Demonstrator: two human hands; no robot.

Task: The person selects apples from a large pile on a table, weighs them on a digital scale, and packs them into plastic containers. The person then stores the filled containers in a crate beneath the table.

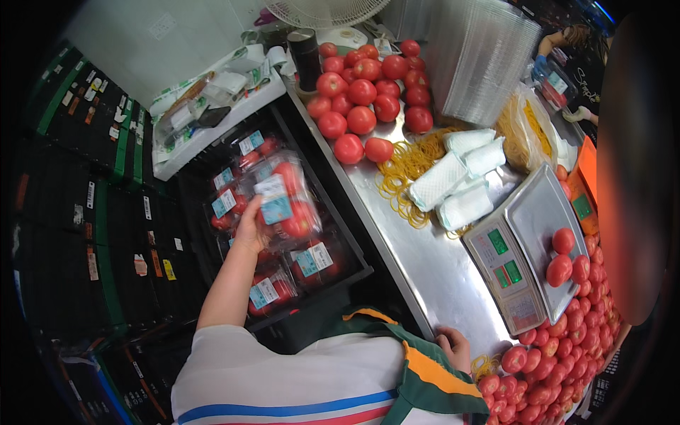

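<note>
My left hand [252, 227] grips a clear plastic pack of tomatoes [300, 218] bearing a blue and white label. The pack is slightly blurred, above a black crate [348, 279] that contains several labelled packs of tomatoes [271, 289]. At the edge of the steel table [430, 276] rests my right hand [453, 345], its fingers curled and partly hidden by my body. Close to it are a few yellow rubber bands [484, 366] and a large heap of loose tomatoes [563, 366]. Three tomatoes [560, 268] sit on the pan of a digital scale [512, 276].
Rubber bands [406, 183] lie beside white absorbent pad rolls [438, 180]. Behind them stand stacked clear plastic trays [478, 58], loose tomatoes [361, 90] and a fan [329, 10]. Black crates [69, 212] are stacked left. A gloved co-worker's hand [541, 68] holds a pack at far right.
</note>
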